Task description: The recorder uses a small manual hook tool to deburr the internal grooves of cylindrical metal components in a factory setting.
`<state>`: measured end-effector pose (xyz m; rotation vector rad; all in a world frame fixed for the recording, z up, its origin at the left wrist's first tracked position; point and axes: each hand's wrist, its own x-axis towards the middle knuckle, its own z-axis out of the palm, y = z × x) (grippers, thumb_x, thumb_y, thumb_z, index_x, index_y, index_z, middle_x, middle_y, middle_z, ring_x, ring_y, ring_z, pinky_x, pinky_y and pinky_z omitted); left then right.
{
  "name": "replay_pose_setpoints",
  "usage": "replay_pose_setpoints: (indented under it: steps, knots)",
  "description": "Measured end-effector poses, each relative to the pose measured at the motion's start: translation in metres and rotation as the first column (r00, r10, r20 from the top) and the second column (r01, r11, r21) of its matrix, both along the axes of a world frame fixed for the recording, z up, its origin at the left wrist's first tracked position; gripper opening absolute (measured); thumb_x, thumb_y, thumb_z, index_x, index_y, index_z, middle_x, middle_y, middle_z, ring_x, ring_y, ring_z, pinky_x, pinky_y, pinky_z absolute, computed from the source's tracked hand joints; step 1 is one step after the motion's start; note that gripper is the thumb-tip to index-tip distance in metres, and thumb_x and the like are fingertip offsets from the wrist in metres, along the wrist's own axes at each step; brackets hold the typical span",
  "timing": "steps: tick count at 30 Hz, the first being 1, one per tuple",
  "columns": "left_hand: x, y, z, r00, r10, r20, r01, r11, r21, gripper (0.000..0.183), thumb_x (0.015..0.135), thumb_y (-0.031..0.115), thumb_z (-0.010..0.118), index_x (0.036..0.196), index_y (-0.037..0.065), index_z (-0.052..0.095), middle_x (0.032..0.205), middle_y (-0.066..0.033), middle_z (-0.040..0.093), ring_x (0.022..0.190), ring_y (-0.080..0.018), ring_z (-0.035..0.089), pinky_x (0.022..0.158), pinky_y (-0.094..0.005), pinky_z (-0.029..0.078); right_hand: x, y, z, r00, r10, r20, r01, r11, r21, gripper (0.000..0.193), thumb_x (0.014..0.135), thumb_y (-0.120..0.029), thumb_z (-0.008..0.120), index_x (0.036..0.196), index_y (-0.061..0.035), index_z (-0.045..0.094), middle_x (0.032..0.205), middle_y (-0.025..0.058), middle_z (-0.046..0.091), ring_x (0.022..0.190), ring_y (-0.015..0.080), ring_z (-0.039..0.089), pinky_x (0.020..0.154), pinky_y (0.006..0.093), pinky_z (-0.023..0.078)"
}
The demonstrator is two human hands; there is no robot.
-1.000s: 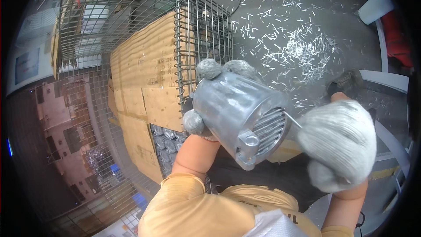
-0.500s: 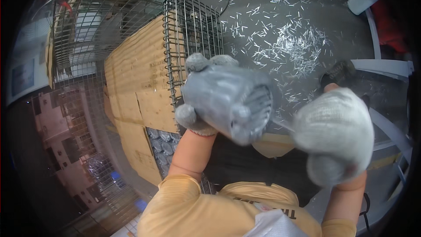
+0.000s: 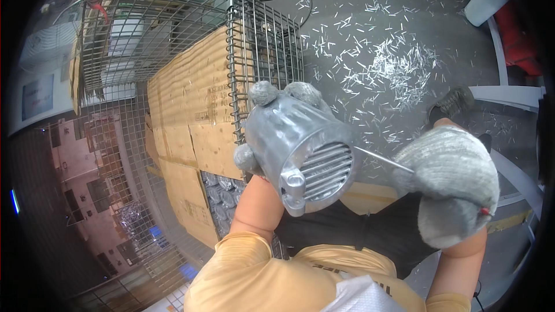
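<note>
My left hand (image 3: 303,93), in a grey knit glove, is wrapped around a cylindrical cast metal housing (image 3: 274,130). The housing lies tilted, its slotted grille end (image 3: 328,170) facing right and toward me, with a small round lug (image 3: 293,179) on the rim. A gloved right hand (image 3: 454,167) of mine is closed on a thin metal rod tool (image 3: 378,158). The rod's tip points at the upper right rim of the housing; whether they touch I cannot tell. Its handle is hidden in my fist, apart from a small red bit (image 3: 484,212) by the palm.
Left of me stands a wire mesh cage (image 3: 237,63) lined with cardboard (image 3: 193,98), several similar castings (image 3: 222,196) showing inside. Thin metal slivers (image 3: 404,72) litter the floor ahead. A shoe (image 3: 454,103) and white frame legs (image 3: 503,97) are at right.
The housing has turned so that its grille end and lug face me more. My right hand has shifted slightly right and down, with the rod still in it.
</note>
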<state>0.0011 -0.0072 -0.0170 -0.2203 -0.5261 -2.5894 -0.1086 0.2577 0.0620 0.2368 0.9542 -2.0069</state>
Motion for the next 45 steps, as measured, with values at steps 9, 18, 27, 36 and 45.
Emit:
replay_pose_setpoints:
  steps: [9,18,27,36,45]
  knots:
    - [0.008,-0.002,0.019,0.984,-0.022,0.177,0.032,0.998,-0.059,0.066,0.077,0.034,0.090,0.136,0.027,0.058,0.127,-0.0138,0.057,0.104,-0.0321,0.064,0.080,-0.0421,0.061,-0.005,-0.035,0.010,0.809,0.305,-0.503,-0.290,0.951,0.111,0.049,0.098,-0.032,0.063,0.137,-0.0030,0.058,0.128,0.0114,0.067,0.116,0.0244,0.065,0.103,0.0376,0.051]
    - [0.013,-0.009,0.017,0.978,-0.155,0.140,0.166,0.984,-0.068,0.073,0.077,0.031,0.090,0.140,0.028,0.052,0.138,-0.0159,0.052,0.126,-0.0493,0.056,0.100,-0.0639,0.057,-0.015,-0.052,0.010,0.190,0.527,-0.828,-0.357,0.823,0.441,0.052,0.101,-0.049,0.052,0.125,-0.0078,0.073,0.127,0.0097,0.070,0.121,0.0313,0.063,0.111,0.0442,0.041]
    - [0.019,-0.008,0.025,0.936,-0.154,0.316,0.159,0.987,0.010,0.082,0.071,0.030,0.093,0.141,0.029,0.049,0.138,-0.0148,0.053,0.127,-0.0503,0.055,0.100,-0.0665,0.055,-0.005,-0.063,0.006,0.204,0.369,-0.907,-0.180,0.925,0.336,0.039,0.097,-0.031,0.051,0.115,-0.0066,0.075,0.112,0.0115,0.075,0.105,0.0314,0.070,0.097,0.0432,0.049]
    - [0.010,0.006,0.026,0.955,-0.108,0.277,0.103,0.994,0.034,0.069,0.073,0.032,0.093,0.132,0.028,0.058,0.127,-0.0119,0.056,0.105,-0.0336,0.062,0.091,-0.0493,0.061,-0.017,-0.049,-0.005,0.191,0.390,-0.901,-0.317,0.893,0.320,0.039,0.097,-0.038,0.057,0.112,-0.0088,0.077,0.112,0.0089,0.075,0.108,0.0291,0.068,0.101,0.0427,0.048]
    - [0.004,0.006,0.026,0.965,-0.175,0.196,0.170,0.984,0.046,0.076,0.072,0.037,0.094,0.135,0.026,0.054,0.126,-0.0142,0.058,0.103,-0.0325,0.063,0.085,-0.0489,0.063,-0.024,-0.041,-0.016,0.114,0.337,-0.935,-0.480,0.842,0.245,0.035,0.097,-0.024,0.062,0.128,-0.0085,0.068,0.132,0.0098,0.067,0.124,0.0274,0.062,0.112,0.0435,0.044]
